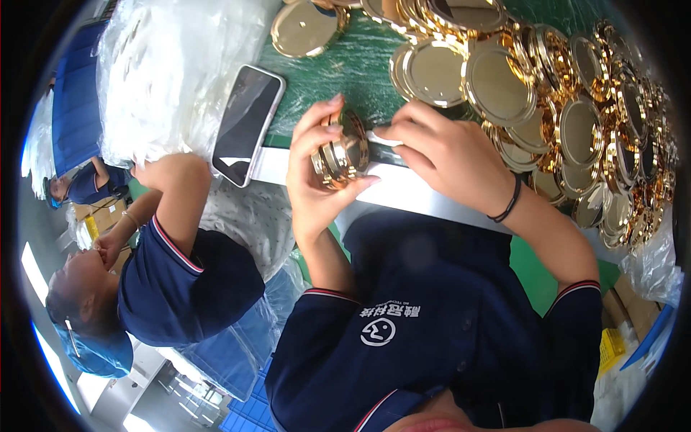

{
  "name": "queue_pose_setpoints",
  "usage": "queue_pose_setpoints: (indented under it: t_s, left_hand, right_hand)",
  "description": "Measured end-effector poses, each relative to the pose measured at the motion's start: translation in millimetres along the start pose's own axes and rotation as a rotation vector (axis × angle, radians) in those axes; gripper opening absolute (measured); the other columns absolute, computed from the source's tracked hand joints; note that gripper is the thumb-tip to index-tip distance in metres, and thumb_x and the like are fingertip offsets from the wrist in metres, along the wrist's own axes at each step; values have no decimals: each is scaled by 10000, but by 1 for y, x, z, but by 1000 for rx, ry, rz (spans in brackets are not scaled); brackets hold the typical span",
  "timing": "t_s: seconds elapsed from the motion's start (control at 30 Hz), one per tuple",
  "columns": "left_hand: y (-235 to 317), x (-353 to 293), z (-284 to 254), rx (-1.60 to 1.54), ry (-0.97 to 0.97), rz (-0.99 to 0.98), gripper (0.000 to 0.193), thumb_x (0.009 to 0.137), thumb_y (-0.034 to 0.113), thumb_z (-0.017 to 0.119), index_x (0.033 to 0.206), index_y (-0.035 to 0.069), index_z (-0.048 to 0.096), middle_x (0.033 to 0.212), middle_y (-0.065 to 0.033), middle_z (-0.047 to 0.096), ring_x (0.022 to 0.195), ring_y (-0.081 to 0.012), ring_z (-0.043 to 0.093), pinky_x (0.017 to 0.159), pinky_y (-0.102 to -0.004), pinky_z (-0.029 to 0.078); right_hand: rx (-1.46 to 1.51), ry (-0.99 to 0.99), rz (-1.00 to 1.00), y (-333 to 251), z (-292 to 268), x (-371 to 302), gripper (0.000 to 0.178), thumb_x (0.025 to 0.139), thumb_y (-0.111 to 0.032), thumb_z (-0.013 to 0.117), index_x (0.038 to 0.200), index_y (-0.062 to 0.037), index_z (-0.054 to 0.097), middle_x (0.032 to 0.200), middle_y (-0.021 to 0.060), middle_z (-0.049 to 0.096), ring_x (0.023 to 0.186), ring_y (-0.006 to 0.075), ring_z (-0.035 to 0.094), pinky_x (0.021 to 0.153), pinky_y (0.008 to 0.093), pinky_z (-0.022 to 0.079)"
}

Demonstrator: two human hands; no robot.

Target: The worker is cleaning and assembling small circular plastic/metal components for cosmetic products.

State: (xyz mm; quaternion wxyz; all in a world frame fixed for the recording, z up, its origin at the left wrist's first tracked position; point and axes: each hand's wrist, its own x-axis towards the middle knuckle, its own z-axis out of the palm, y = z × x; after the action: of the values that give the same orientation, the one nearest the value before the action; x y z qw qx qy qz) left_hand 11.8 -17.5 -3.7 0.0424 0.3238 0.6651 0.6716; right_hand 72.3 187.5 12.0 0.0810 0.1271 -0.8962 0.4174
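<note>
My left hand (311,162) is closed around a short stack of shiny gold round discs with stepped rims (342,153), tilted on edge, fingers at the far side and thumb on the near side. The discs' exact kind I cannot tell. Close on the right, my right hand (440,147) pinches a small white wad, like cloth or tissue (385,139), beside the discs. A dark band circles the right wrist. Both hands are over the near edge of the green, plastic-covered table (360,68).
Many similar gold discs (502,85) lie piled at the right, with one separate disc (305,29) at the far side. A phone (247,124) rests left of my hands beside clear plastic bags (176,65). Another person (187,266) sits at the left, an arm near the bags.
</note>
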Motion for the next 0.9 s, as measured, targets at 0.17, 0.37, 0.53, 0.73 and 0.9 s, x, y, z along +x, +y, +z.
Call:
queue_pose_setpoints:
  t_s: [0.17, 0.37, 0.53, 0.73, 0.9]
  left_hand:
    - [0, 0, -5, 68, -57, 12, 791, 584, 106, 917, 1238, 85, 473, 1385, -216, 415, 1310, -427, 431, 1063, -503, 421]
    - [0, 0, -2, 71, -65, 3, 779, 601, 110, 910, 1243, 87, 469, 1387, -218, 412, 1312, -420, 431, 1058, -492, 427]
    - [0, 1, -1, 81, -29, -1, 772, 609, 104, 904, 1247, 88, 469, 1384, -220, 414, 1309, -422, 435, 1052, -494, 439]
    - [2, 2, 3, 96, 36, 38, 665, 603, 92, 894, 1161, 54, 533, 1361, -210, 468, 1291, -369, 467, 1060, -480, 404]
    - [1, 1, 1, 115, 29, 50, 632, 605, 87, 888, 1139, 51, 554, 1350, -212, 482, 1288, -375, 470, 1063, -492, 398]
  right_hand:
    - [58, -29, 41, -3, -4, -1, 155, 845, -109, 637, 998, -109, 656, 924, 20, 582, 644, 228, 650, 561, 353, 531]
    - [125, -57, 41, 0, -6, -2, 122, 861, -123, 630, 977, -118, 670, 898, 22, 596, 662, 240, 654, 587, 366, 536]
    - [129, -60, 77, 1, -9, 1, 120, 861, -123, 628, 970, -108, 675, 893, 36, 598, 673, 258, 654, 594, 374, 536]
    - [131, -56, 61, 0, -8, 2, 115, 849, -116, 643, 956, -103, 681, 920, 29, 592, 660, 251, 650, 588, 379, 533]
    - [104, -69, 64, -2, -7, 2, 102, 847, -117, 645, 944, -103, 673, 935, 22, 591, 648, 243, 649, 582, 377, 534]
